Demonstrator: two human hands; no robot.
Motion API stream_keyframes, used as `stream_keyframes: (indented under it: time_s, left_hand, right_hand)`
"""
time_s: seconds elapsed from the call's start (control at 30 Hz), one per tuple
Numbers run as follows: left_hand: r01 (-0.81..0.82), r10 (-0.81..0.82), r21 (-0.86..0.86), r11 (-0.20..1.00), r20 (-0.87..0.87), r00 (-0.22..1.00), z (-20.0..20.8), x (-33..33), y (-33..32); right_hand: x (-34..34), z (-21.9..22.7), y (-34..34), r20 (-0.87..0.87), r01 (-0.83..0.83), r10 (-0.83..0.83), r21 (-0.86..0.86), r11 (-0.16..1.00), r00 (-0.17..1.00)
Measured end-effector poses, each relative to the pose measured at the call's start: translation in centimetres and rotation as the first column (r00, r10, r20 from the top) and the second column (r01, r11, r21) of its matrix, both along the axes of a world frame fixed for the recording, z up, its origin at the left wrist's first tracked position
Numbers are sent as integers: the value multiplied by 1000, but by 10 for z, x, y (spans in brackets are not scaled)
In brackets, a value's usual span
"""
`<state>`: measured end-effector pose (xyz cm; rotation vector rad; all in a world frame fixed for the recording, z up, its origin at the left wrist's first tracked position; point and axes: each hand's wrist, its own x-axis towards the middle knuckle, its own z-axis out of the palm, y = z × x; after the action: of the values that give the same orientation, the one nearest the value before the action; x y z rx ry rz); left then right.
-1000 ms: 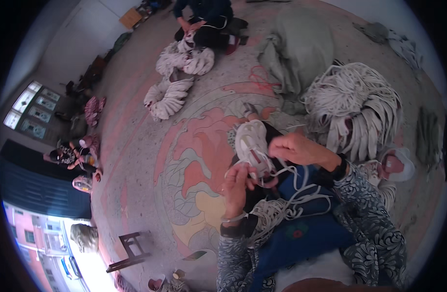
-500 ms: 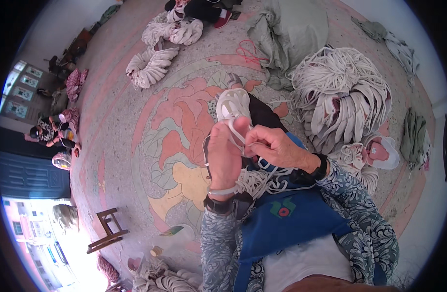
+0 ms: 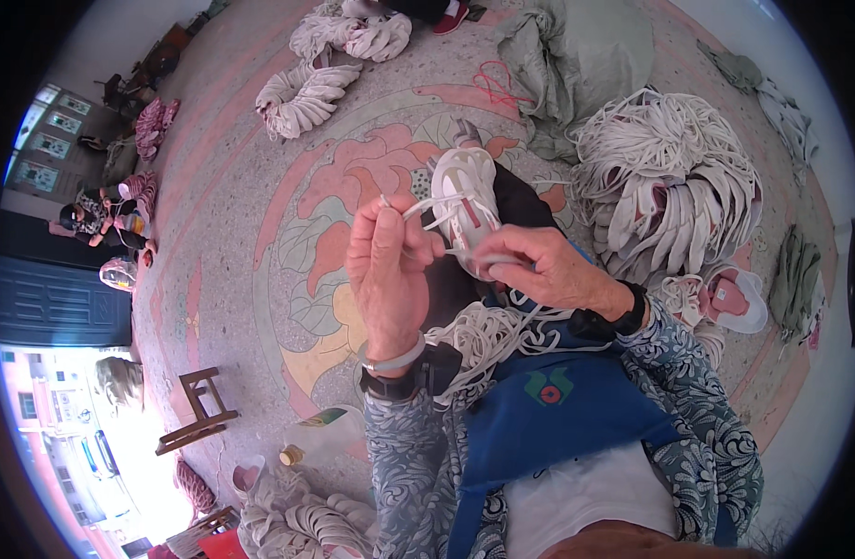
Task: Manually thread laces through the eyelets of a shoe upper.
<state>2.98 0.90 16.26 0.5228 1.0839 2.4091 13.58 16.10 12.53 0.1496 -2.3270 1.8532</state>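
Observation:
A white and beige shoe upper point(image 3: 463, 186) with a reddish inner strip rests over my dark-trousered leg. White shoelace is threaded through its front. My left hand point(image 3: 388, 270) is closed beside it, pinching a white shoelace point(image 3: 432, 202) that stretches across to the upper. At the near end of the upper, my right hand point(image 3: 549, 268) has its fingers pinched together, slightly blurred, on a lace that runs toward the left hand. A heap of loose white laces point(image 3: 479, 340) lies on my lap, on the blue apron point(image 3: 576, 419).
To the right sits a big pile of stacked shoe uppers and laces point(image 3: 670, 177), with a pink-lined upper point(image 3: 730, 298) beside it. A grey-green sack point(image 3: 586, 65) lies beyond. At left are a small wooden stool point(image 3: 199, 410), a plastic bottle point(image 3: 325, 433) and another person point(image 3: 106, 224).
My hands have drawn apart: the left moved left, pulling lace out from the upper, while the right shifted slightly right. The shoe upper now shows more fully between them.

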Motion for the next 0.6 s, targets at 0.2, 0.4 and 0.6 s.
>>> stream_keyframes:
  time_s: [0.2,0.4,0.6]
  left_hand:
    - [-35,-34,-315,948,-212,977,-9,22,7]
    - [-45,-102,-428,903,-314,944,-24,44,25]
    - [14,-144,-467,884,-242,959,-37,42,25]
  right_hand:
    - [-1,6,4,-116,183,-183,-3,983,976]
    - [4,2,4,-329,367,-328,62,928,885]
    - [10,7,8,-258,351,-341,-7,936,904]
